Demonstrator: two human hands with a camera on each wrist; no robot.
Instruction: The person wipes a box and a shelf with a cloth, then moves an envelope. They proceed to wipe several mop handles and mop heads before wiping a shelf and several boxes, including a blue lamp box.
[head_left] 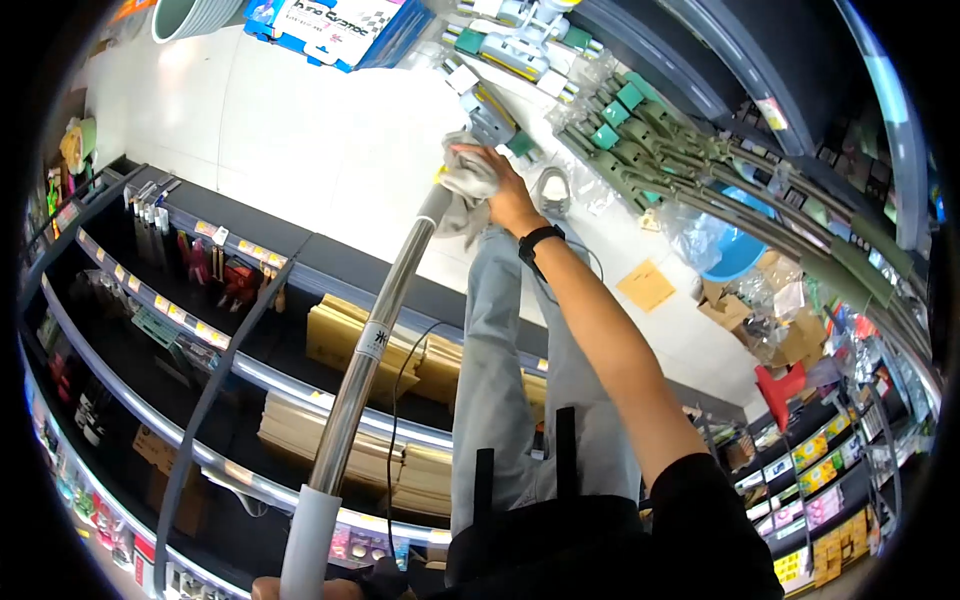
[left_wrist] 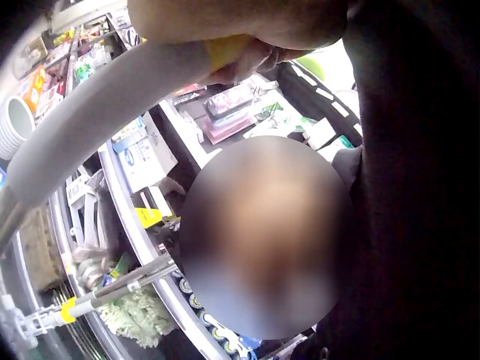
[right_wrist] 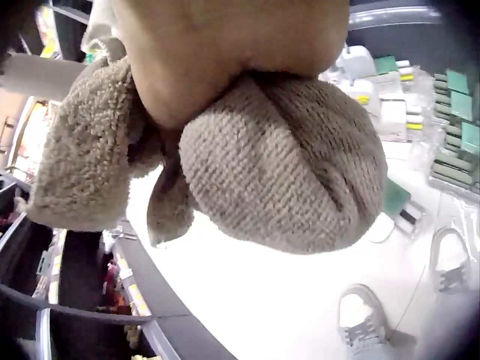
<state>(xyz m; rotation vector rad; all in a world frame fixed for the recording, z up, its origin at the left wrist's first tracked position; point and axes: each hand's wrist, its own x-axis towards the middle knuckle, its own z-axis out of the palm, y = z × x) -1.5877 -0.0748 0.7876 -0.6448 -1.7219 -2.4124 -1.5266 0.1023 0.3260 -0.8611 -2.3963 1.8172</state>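
Observation:
A long shiny metal pole with light grey sleeves slants across the head view, and a small label is stuck on its shaft. At the bottom edge my left hand, only partly in view, grips the lower grey sleeve. In the left wrist view that sleeve carries a yellow band beside the fingers. My right hand holds a bunched grey-beige cloth at the pole's far end, which it partly covers. Thick folds of the cloth bulge below the hand in the right wrist view, hiding the fingertips.
Dark shelves with envelopes and small goods run along the left. Bagged grey-green mop heads and several poles lie on the right. A blue basin, brown cardboard and a blue box are on the white floor.

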